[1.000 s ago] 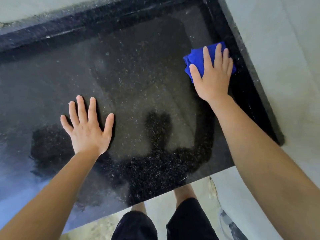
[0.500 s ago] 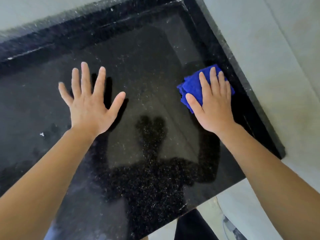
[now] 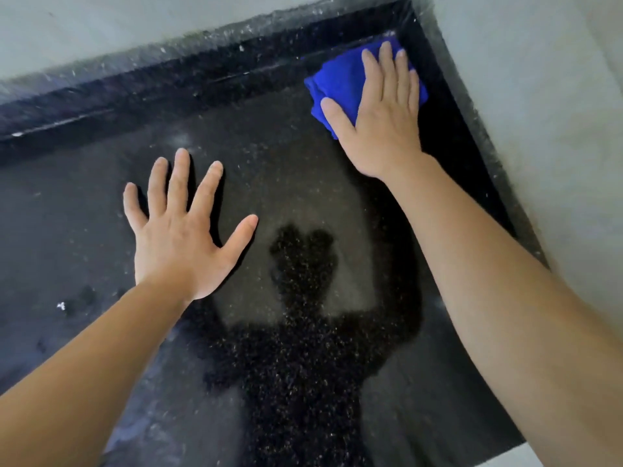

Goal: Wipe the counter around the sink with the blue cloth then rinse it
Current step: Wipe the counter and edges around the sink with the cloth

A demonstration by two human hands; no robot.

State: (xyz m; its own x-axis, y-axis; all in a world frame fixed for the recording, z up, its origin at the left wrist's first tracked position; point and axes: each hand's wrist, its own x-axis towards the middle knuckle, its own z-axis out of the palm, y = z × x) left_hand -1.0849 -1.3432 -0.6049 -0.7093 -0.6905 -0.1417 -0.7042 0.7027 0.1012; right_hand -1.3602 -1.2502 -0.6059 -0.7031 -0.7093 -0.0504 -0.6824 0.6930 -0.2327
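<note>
Cloth sits in the far right corner of the worktop; our right grip presses it flat-fingered to scrub there, while our left grip lies spread open, probably bracing us

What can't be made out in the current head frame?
Head view only:
1. sink: out of frame.
2. blue cloth: partly covered by the right hand.
3. counter: left side cut off by the frame edge; back ledge blurred.
4. left hand: touching the counter or hovering, unclear from above.
</note>
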